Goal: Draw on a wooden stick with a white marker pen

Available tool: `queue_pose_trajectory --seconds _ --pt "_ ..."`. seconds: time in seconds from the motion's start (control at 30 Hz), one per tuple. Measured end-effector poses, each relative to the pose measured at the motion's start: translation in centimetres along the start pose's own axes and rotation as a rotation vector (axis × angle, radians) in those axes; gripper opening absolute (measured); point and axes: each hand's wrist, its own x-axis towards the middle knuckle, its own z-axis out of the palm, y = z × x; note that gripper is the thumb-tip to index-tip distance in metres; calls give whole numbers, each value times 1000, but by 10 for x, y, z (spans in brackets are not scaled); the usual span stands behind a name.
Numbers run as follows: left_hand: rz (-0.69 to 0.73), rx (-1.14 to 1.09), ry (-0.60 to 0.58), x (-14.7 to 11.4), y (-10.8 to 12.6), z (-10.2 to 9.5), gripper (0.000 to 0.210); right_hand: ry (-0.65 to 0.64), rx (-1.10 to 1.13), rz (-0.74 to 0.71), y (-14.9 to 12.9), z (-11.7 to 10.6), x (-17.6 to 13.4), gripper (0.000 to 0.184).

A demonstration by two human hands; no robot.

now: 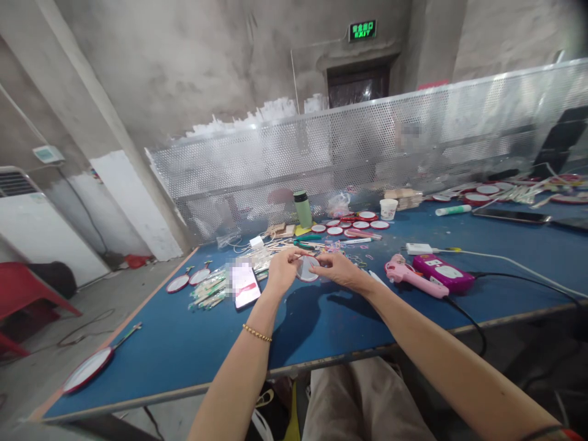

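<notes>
Above the blue table, I hold a small round pale disc [307,269], like the fan heads lying around, between both hands. My left hand [285,268] grips its left edge, fingers closed on it. On the opposite edge my right hand [340,271] pinches it, with the thumb on its face. Beyond my hands lie small coloured loops [344,247] and a white pen [357,241]. A lit phone [245,285] lies left of my left hand, on sticks with green ends [211,288]. Right of my right hand rests a pink glue gun [416,278].
A long-handled round fan [89,370] lies at the table's [174,361] left corner. Several red-rimmed discs [334,231], a green bottle [302,209] and a paper cup [388,209] stand toward the perforated metal screen [257,165]. A purple box [443,274] with cables is at right.
</notes>
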Motion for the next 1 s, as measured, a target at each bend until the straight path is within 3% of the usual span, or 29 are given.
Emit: queue_pose_trajectory --seconds 0.2,0.33,0.43,0.57,1.0 --pt "-104 -116 143 4 -1 -9 29 -15 140 237 -8 2 -4 42" --pt "-209 -240 222 5 0 -10 30 -56 381 348 -17 12 -9 29" --pt "-228 -270 240 4 2 -10 31 -90 530 381 -21 20 -10 16" --pt "-259 -310 255 3 5 -8 30 -45 625 426 -22 26 -8 14" --pt "-297 -383 243 0 12 -2 30 -17 725 443 -19 29 -5 19"
